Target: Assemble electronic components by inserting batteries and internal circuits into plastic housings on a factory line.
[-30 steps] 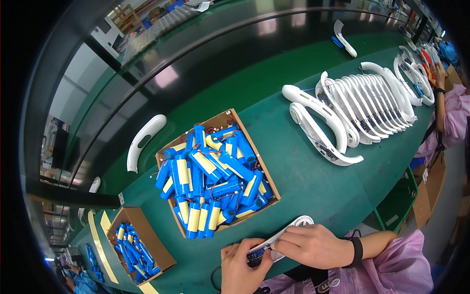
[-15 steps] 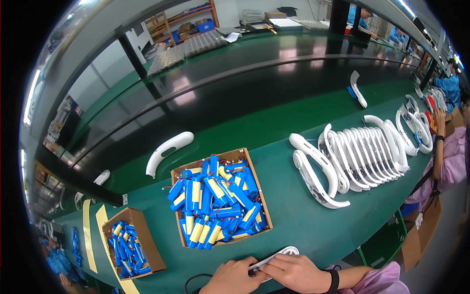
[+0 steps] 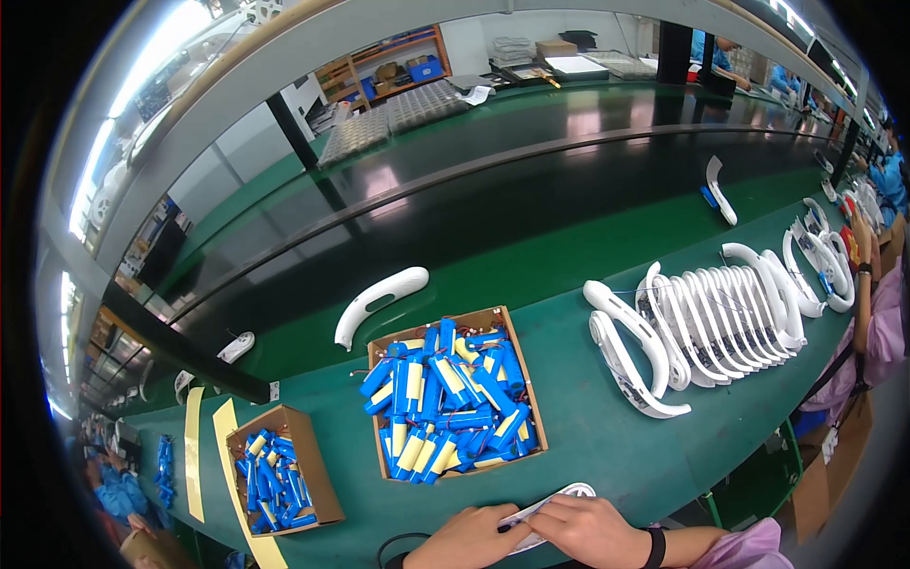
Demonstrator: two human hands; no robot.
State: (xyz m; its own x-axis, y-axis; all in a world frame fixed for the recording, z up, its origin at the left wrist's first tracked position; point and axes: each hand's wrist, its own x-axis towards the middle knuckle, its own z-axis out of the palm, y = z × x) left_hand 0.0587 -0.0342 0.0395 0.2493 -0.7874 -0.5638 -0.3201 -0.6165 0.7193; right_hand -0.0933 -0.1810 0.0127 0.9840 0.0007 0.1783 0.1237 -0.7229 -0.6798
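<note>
At the near edge of the table, a white curved plastic housing (image 3: 574,491) with a slotted end lies under both my hands. My left hand (image 3: 471,539) grips its left part, fingers bent and thumb side against it. From the right, my right hand (image 3: 590,533) presses its fingers onto the middle of the piece. The fingers cover most of its inside. Just beyond my hands stands an open cardboard box (image 3: 542,431) heaped with blue battery packs (image 3: 464,394) bearing yellow strips and thin wires.
A smaller cardboard box (image 3: 320,465) of blue packs stands left. Several nested white curved housings (image 3: 716,322) stand at right. A white shell (image 3: 381,302) lies on the dark conveyor belt (image 3: 493,218). A black cable (image 3: 396,542) curls beside my left wrist. A co-worker's arm (image 3: 863,275) shows far right.
The whole view has shifted, so the table's things appear further right and lower. The white shell on the belt has moved slightly right relative to the box. Both hands stay on the housing.
</note>
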